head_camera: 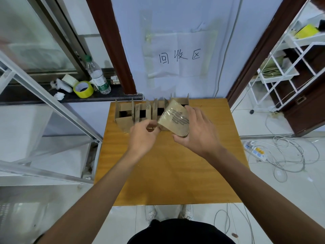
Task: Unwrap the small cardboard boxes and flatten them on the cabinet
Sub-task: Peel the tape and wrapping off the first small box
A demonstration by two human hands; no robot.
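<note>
My right hand (198,132) grips a small cardboard box (174,118) sealed with clear tape and holds it tilted above the far part of the wooden cabinet top (168,173). My left hand (143,136) pinches at the box's lower left corner with thumb and fingers. Behind the held box, several open small cardboard boxes (139,113) stand in a row along the cabinet's far edge with their flaps up.
A yellow tape roll (83,89), a plastic water bottle (98,76) and crumpled scraps lie on the dark sill at the left. A glass door frame stands at the left. A white wire rack (281,67) and floor cables (284,155) are at the right.
</note>
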